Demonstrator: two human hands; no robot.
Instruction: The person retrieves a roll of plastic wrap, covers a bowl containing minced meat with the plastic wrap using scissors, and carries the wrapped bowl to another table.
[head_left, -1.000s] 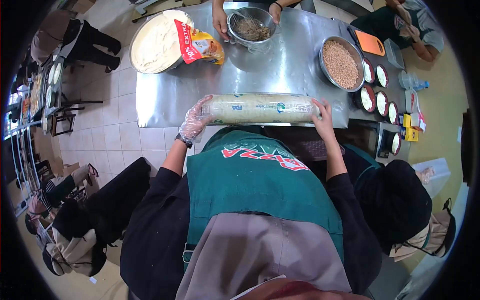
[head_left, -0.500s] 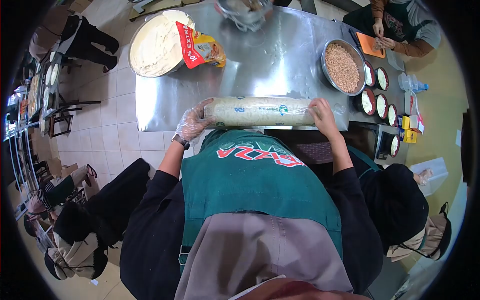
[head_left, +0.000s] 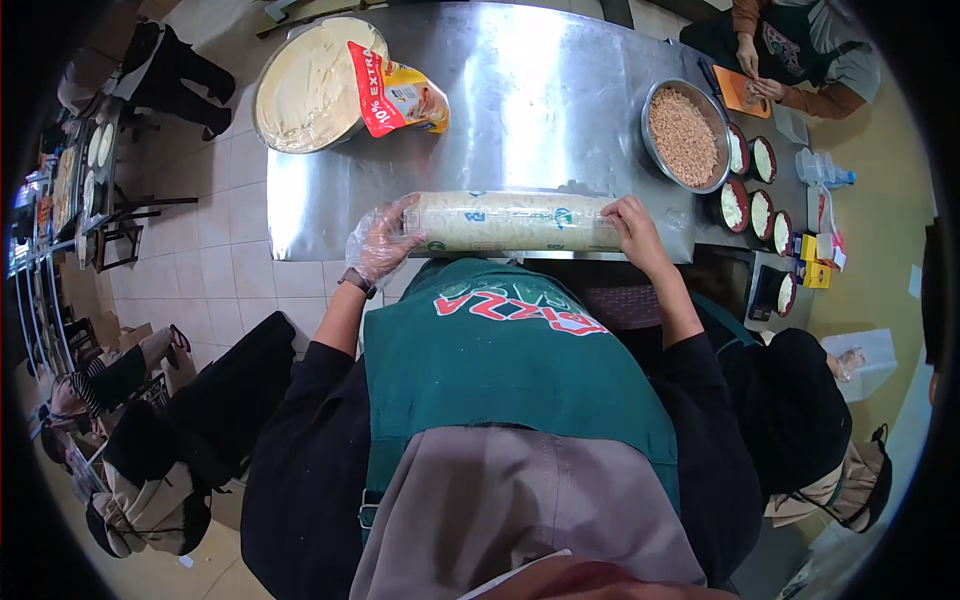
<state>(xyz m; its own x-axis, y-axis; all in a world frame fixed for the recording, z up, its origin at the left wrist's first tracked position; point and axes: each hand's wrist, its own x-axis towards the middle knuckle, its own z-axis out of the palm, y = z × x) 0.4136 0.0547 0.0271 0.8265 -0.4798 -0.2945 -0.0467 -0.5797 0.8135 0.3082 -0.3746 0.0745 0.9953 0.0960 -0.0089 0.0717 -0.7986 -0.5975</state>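
A long, cylinder-shaped clear plastic package [head_left: 510, 222] with pale contents and blue-green print lies across the near edge of the steel table [head_left: 520, 110]. My left hand [head_left: 383, 243], in a clear plastic glove with a watch at the wrist, grips its left end. Bare, my right hand [head_left: 636, 232] pinches the plastic at the right end with bent fingers. What fills the package cannot be made out exactly.
At the table's far left stands a large bowl of creamy pale mixture [head_left: 310, 90] with a red-yellow pouch [head_left: 395, 92] against it. A metal bowl of small brown bits [head_left: 684, 138] is at right, near white-filled dark bowls [head_left: 733, 205]. Another person's hands work over an orange board [head_left: 738, 92].
The plastic-covered bowl at the table's far edge has gone out of view. My right hand has shifted slightly left along the package, and the print on it sits a little differently.
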